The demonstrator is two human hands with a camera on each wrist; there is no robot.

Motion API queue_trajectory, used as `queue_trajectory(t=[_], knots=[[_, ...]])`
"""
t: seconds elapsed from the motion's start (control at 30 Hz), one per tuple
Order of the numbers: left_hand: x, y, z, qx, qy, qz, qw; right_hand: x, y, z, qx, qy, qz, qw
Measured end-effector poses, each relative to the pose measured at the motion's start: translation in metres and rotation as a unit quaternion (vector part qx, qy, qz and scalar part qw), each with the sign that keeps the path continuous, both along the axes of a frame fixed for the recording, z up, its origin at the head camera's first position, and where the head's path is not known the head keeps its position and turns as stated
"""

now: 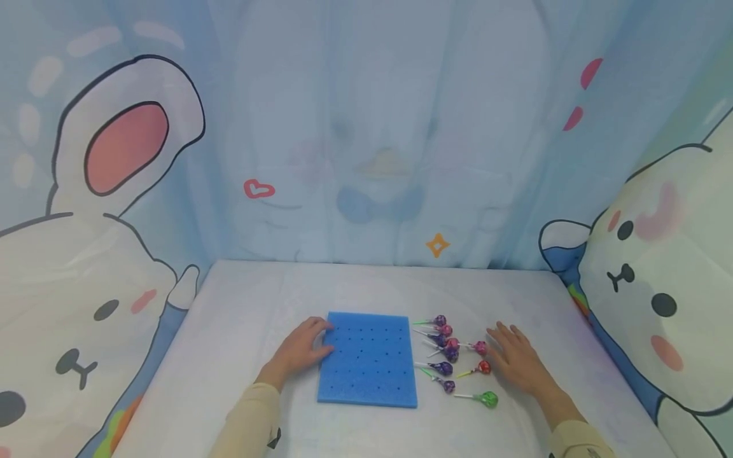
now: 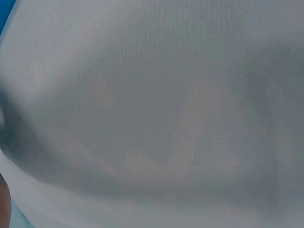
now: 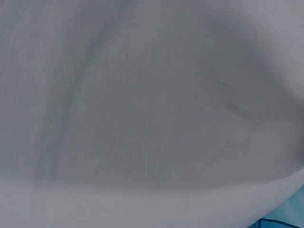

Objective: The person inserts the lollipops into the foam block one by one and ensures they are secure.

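A blue foam board (image 1: 368, 359) with rows of small holes lies flat on the table. My left hand (image 1: 298, 348) rests at its left edge, fingertips and thumb against the side. To the right of the board lie several wrapped lollipops. Purple ones such as this lollipop (image 1: 443, 368) are grouped close to the board, with pink ones among them. A pink lollipop (image 1: 479, 348) and a red lollipop (image 1: 484, 367) lie right by the fingers of my right hand (image 1: 518, 357), which rests loosely on the table holding nothing. A green lollipop (image 1: 488, 399) is nearest the front.
A white cloth (image 1: 258, 286) covers the table. Behind it hangs a light blue curtain (image 1: 378, 127), and printed bunny figures flank both sides. The left wrist view catches mostly cloth and a blue corner of the board (image 2: 4, 12); the right wrist view, mostly cloth.
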State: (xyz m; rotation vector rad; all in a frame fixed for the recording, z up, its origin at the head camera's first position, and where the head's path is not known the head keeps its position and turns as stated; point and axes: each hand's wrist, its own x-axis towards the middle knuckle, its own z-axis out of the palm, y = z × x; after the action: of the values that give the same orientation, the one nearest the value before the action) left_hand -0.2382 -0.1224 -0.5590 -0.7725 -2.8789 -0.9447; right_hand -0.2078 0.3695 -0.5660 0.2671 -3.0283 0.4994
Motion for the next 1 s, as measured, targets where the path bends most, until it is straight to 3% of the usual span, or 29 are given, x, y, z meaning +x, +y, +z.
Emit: queue_trajectory(t=[0.63, 0.87, 1.0], knots=[[-0.002, -0.001, -0.007, -0.006, -0.037, 0.016, 0.9992, -0.003, -0.005, -0.004, 0.02, 0.016, 0.018, 0.9995], [-0.002, -0.002, -0.005, 0.002, -0.038, 0.01, 0.9992, -0.007, -0.004, -0.001, -0.016, 0.007, 0.027, 0.9995], [-0.002, -0.002, -0.005, 0.001, -0.044, 0.011, 0.999, -0.009, -0.006, 0.004, -0.063, -0.009, -0.004, 0.998]])
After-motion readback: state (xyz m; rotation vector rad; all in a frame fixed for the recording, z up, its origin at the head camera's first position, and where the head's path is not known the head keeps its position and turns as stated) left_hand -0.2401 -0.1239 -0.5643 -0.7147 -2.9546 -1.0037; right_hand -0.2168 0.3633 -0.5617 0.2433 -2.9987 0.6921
